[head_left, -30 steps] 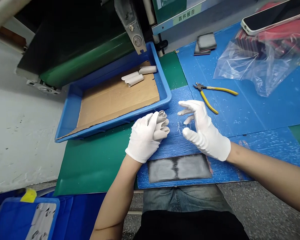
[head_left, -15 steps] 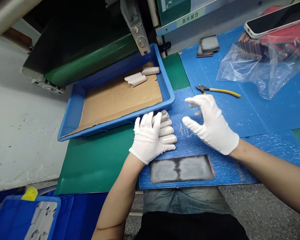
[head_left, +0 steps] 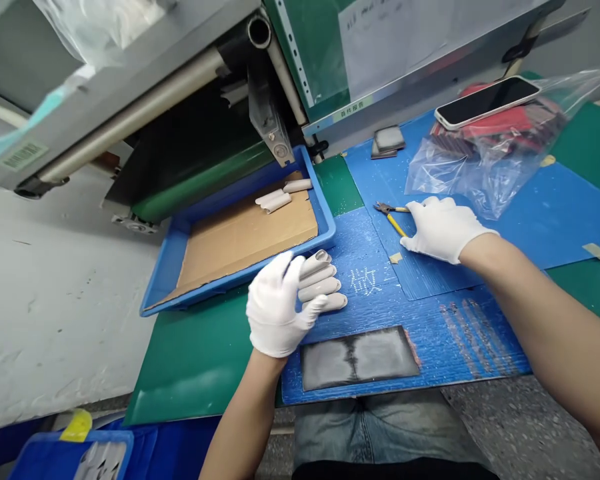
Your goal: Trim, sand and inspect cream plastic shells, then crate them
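Wearing finger cots [head_left: 320, 280] on left hand [head_left: 275, 310], open, empty; three rolled cots [head_left: 275, 201] remaining in blue tray [head_left: 325, 227]; right hand [head_left: 443, 230] curled over yellow-handled pliers [head_left: 393, 210], grip unclear.

You're in a factory workshop, at a workbench with a green bench mat [head_left: 190, 360] at your ten o'clock, a belted machine [head_left: 200, 180] at eleven, a blue plastic tray [head_left: 240, 275] below it, diagonal cutting pliers [head_left: 393, 210] at one.
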`<state>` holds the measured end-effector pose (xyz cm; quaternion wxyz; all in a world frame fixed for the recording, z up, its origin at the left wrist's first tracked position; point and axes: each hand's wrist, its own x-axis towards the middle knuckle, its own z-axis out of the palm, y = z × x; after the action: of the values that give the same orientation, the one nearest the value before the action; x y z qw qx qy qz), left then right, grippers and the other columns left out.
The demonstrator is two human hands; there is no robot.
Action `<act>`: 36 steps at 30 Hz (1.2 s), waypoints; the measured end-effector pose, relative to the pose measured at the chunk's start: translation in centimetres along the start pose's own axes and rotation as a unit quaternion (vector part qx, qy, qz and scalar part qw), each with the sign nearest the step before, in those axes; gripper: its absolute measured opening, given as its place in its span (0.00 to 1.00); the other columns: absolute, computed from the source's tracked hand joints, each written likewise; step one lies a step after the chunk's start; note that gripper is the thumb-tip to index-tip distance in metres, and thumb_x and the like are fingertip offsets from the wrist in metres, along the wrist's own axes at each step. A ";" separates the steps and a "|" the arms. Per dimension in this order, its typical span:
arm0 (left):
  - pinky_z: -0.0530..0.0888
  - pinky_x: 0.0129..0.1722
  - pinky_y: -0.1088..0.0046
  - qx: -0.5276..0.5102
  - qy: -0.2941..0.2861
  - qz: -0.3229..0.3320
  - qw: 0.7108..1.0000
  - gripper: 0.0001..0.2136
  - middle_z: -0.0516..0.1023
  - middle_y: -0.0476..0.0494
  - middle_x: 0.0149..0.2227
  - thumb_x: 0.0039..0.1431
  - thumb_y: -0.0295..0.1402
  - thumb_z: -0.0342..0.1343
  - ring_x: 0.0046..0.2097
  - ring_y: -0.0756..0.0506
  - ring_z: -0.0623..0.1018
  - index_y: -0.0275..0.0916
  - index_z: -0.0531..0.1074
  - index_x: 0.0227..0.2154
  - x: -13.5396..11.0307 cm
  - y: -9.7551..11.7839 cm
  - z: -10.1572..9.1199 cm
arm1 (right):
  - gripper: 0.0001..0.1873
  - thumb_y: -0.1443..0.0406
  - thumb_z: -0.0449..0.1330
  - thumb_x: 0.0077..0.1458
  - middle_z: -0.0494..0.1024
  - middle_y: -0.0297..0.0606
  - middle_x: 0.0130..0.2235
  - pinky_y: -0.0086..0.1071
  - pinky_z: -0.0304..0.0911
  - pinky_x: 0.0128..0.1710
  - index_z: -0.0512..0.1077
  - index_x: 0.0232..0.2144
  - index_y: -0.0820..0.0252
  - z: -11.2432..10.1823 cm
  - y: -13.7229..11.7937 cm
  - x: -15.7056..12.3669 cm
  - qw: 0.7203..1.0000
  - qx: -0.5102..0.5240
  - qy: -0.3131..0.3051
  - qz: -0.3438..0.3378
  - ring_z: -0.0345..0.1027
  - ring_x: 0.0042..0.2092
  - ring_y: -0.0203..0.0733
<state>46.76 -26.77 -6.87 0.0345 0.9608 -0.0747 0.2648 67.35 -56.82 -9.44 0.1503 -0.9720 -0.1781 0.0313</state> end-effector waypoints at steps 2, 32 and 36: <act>0.72 0.62 0.52 0.023 0.066 -0.022 0.997 0.27 0.75 0.32 0.62 0.67 0.47 0.58 0.63 0.33 0.75 0.42 0.68 0.64 0.7 -1.3 -0.5 | 0.22 0.56 0.71 0.47 0.75 0.59 0.45 0.56 0.64 0.46 0.76 0.39 0.65 0.3 -0.1 0.0 1.000 0.013 0.018 0.011 0.67 0.50 0.62; 0.75 0.50 0.61 0.009 -0.251 -0.252 0.934 0.26 0.77 0.36 0.52 0.48 0.31 0.62 0.51 0.38 0.78 0.37 0.67 0.52 14.6 -10.6 1.8 | 0.25 0.67 0.56 0.55 0.77 0.48 0.51 0.43 0.69 0.46 0.68 0.56 0.59 0.3 -4.9 -2.2 0.973 0.182 0.142 -0.031 0.76 0.47 0.55; 0.79 0.47 0.54 -0.148 -0.110 -0.158 0.970 0.19 0.76 0.43 0.44 0.54 0.32 0.61 0.46 0.39 0.79 0.42 0.66 0.49 7.1 -4.6 -1.0 | 0.25 0.67 0.57 0.56 0.75 0.44 0.50 0.44 0.70 0.50 0.69 0.57 0.57 1.1 -6.8 -4.3 0.959 0.173 0.185 -0.129 0.74 0.50 0.54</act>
<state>53.01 -23.06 -2.49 0.2098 0.9678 0.0366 0.1343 60.90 -51.99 -8.44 0.3493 -0.8887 -0.2629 -0.1379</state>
